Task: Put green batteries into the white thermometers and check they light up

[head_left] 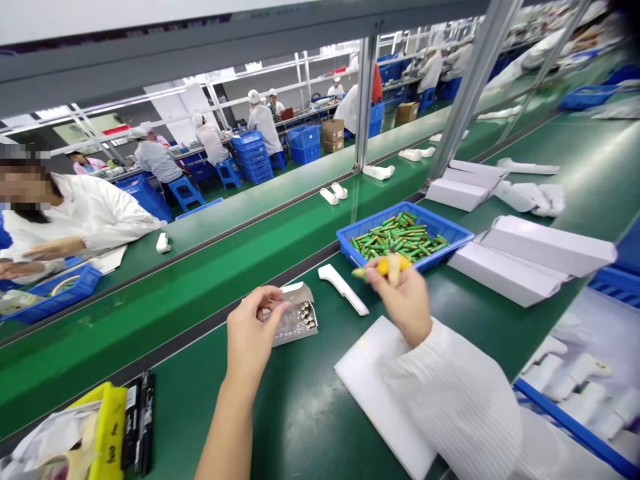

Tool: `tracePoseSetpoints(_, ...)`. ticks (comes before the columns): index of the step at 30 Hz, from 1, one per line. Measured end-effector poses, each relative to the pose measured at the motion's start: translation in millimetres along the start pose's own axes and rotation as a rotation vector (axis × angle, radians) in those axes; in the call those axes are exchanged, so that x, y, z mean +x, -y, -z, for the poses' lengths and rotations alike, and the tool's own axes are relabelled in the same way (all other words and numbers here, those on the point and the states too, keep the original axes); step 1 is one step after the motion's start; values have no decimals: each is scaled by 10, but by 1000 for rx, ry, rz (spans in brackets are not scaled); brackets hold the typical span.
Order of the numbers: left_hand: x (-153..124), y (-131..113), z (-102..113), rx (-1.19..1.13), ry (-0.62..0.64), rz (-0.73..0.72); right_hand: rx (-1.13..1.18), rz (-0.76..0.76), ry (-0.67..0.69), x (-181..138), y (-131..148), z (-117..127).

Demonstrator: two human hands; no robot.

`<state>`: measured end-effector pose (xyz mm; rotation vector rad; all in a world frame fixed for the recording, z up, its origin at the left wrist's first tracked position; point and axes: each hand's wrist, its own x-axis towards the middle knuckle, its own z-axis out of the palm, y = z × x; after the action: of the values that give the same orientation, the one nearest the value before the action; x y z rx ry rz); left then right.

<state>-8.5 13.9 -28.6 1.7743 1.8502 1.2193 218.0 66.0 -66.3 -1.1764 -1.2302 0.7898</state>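
Observation:
My left hand (255,330) is curled, its thumb and fingertips close together over a small open white box (295,337). Inside the box are several batteries (307,315), seen by their metal ends, and clear plastic; whether the fingers pinch anything is hard to make out. My right hand (405,297), slightly blurred, closes around a yellow-handled tool (387,265) in front of a blue tray (453,243). A green battery (359,273) sticks out at its fingertips. Many green batteries (400,233) are heaped in that tray. Between the hands lies a white plastic handle-shaped part (345,288).
A white pad (365,380) lies under my right sleeve. Open white boxes (530,260) stand at right, above a blue crate (570,427) of white parts. A yellow bin (107,427) and black markers (145,420) sit at lower left. Across the green conveyor (200,293) a co-worker (95,207) works.

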Motion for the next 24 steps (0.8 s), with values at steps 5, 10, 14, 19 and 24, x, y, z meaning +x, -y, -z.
tracePoseSetpoints(5,11,153,-111,344,190,-56,-457,222,-201,141,-142,171)
tracePoseSetpoints(10,-2,166,-187,474,298,-101,-440,372,-139,-8,-113,23)
tracePoseSetpoints(14,-6,172,-176,547,230,-91,-396,348,15,-117,-41,-71)
tracePoseSetpoints(19,-5,153,-186,555,355,-88,-427,156,339,-221,-75,-168)
tracePoseSetpoints(24,8,-4,4,458,234,-73,-552,187,443,-287,-226,-282)
